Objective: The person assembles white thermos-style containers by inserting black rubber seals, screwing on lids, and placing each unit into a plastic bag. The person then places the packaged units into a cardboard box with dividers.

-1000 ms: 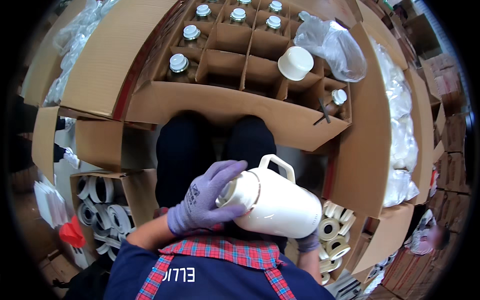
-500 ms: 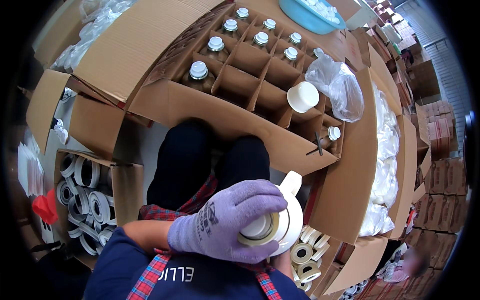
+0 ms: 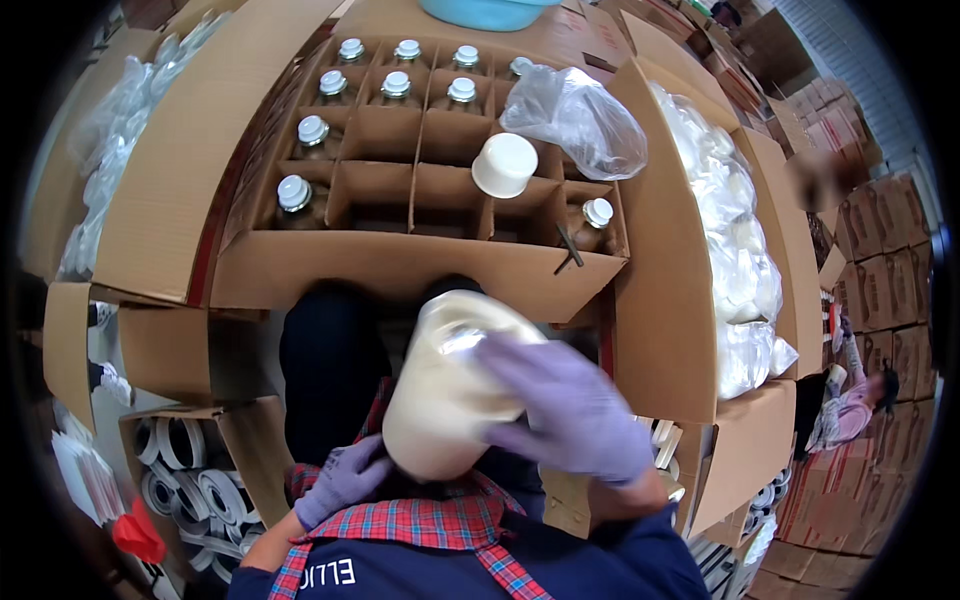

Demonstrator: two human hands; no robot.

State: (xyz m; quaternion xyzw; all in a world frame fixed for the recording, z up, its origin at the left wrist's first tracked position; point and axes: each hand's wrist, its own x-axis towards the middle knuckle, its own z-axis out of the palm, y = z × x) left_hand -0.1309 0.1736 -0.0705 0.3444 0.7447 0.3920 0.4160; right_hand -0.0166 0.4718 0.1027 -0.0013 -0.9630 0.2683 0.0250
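The 2 gloved hands are apart from each other. The right hand (image 3: 570, 405), blurred, lays its fingers on the right side of a cream-white vessel; the left hand (image 3: 345, 482) is at its lower left. I cannot tell whether either grips firmly. A divided carton (image 3: 400, 268) stands beyond the knees. The vessel (image 3: 435, 405) is tilted above the lap. Capped bottles (image 3: 314, 140), a white cup (image 3: 504, 165) and a thin black tool (image 3: 568, 252) are at the carton.

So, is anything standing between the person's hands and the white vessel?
Nothing visible: the right hand overlaps the white vessel in view, though blur hides whether it touches; the left hand is beside its lower end.
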